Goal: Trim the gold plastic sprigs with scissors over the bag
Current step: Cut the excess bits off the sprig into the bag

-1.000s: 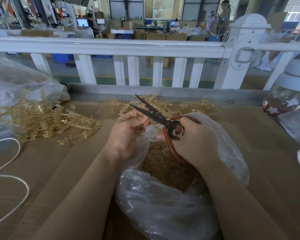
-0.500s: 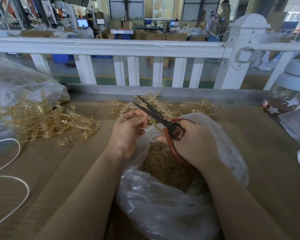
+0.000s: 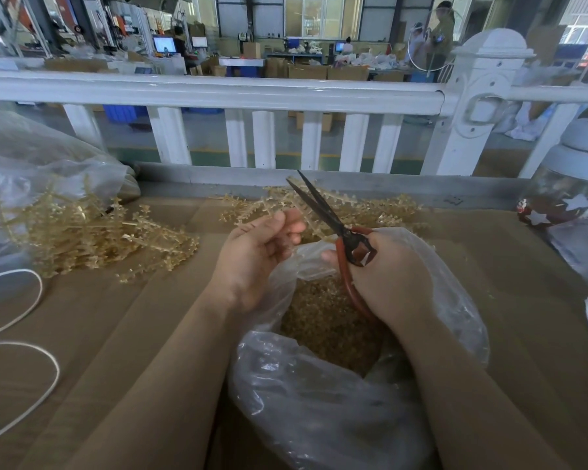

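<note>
My left hand point(image 3: 252, 256) pinches a gold sprig point(image 3: 287, 228) between thumb and curled fingers point(image 3: 292, 223), above the open clear bag point(image 3: 319, 401) of gold trimmings at six o'clock. My right hand point(image 3: 391, 279) grips the red handles of the scissors point(image 3: 323, 212), fingers wrapped round them; the dark blades point to eleven o'clock, nearly together. More sprigs point(image 3: 92, 239) lie heaped on the brown surface point(image 3: 116, 334) at nine o'clock.

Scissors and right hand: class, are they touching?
Touching. The head view shows the right hand with fingers curled round the red handles of the scissors.
</note>
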